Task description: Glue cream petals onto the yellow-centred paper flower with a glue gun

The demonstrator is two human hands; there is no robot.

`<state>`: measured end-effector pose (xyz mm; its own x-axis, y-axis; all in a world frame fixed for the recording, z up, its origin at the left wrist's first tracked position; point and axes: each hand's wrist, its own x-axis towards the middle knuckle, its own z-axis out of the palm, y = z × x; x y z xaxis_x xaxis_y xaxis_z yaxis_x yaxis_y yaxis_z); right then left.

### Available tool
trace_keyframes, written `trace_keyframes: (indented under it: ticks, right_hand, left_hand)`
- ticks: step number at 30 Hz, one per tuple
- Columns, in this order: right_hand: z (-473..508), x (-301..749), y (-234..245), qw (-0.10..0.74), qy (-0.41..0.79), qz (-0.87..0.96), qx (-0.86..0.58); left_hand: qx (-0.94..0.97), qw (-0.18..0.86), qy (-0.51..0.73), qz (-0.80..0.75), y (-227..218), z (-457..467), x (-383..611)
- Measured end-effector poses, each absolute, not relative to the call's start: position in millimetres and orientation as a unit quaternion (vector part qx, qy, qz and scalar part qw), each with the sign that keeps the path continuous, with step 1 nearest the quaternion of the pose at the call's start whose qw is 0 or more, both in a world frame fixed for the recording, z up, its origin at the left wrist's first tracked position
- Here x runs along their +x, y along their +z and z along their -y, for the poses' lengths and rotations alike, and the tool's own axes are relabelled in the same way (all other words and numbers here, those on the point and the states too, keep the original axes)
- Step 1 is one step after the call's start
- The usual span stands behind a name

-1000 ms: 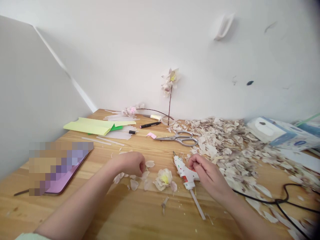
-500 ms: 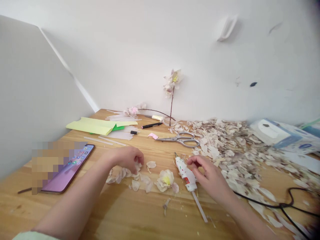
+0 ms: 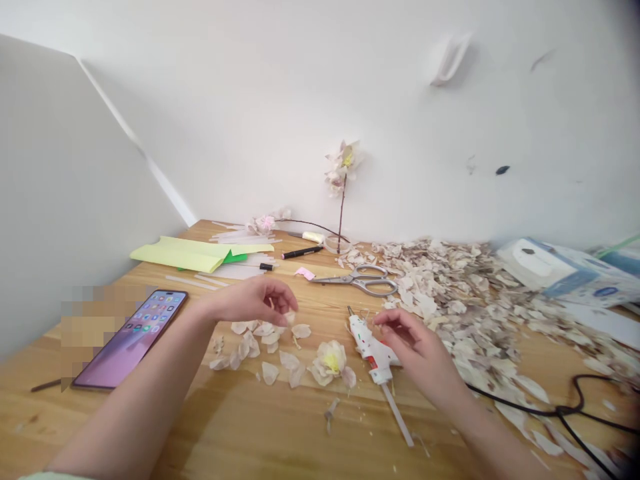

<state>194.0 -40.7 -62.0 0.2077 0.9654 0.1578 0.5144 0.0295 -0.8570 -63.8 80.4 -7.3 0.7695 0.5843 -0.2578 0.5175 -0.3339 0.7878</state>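
Note:
My left hand (image 3: 263,301) is raised a little over several loose petals (image 3: 250,343), its fingertips closed on a small pale petal (image 3: 289,318). Beside the white glue gun (image 3: 371,348), my right hand (image 3: 413,340) has curled fingers with a gap between thumb and forefinger; I see nothing in it. The glue gun lies on the table with a clear glue stick (image 3: 399,415) out of its back end. Between my hands rests a cream flower with a yellow centre (image 3: 330,362), a petal against its right side.
A large heap of dried petals (image 3: 450,280) spreads along the right. Scissors (image 3: 367,279) lie behind the glue gun. At left are a phone (image 3: 133,340) and yellow paper (image 3: 180,253). A finished flower on a stem (image 3: 343,207) stands upright; a black cable (image 3: 525,405) loops at right.
My left hand has lifted from the loose petals and moved slightly right, with a petal now in its fingertips. My right hand has hardly moved.

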Motion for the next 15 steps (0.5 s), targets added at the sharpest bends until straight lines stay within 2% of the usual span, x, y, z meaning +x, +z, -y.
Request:
trace_keyframes:
  ticks: [3,6,11,15]
  right_hand:
    - [45.8,183.1,-56.9,0.515,0.414,0.493,-0.567]
    - [55.4,164.6,-51.7,0.536,0.558,0.417,-0.477]
    - [69.2,141.8,-46.4,0.511,0.716,0.292,-0.376]
    - [69.2,140.3,-43.0,0.510,0.745,0.245,-0.353]
  left_hand:
    - [0.703,0.638,0.147,-0.278,-6.7,-68.2,-49.2]
    - [0.580,0.735,0.216,-0.278,-13.3,-52.0,-29.3]
    - [0.517,0.794,0.201,-0.248,-22.9,-32.1,-9.6]
    - [0.568,0.787,0.154,-0.186,-26.9,-31.3,-11.4]
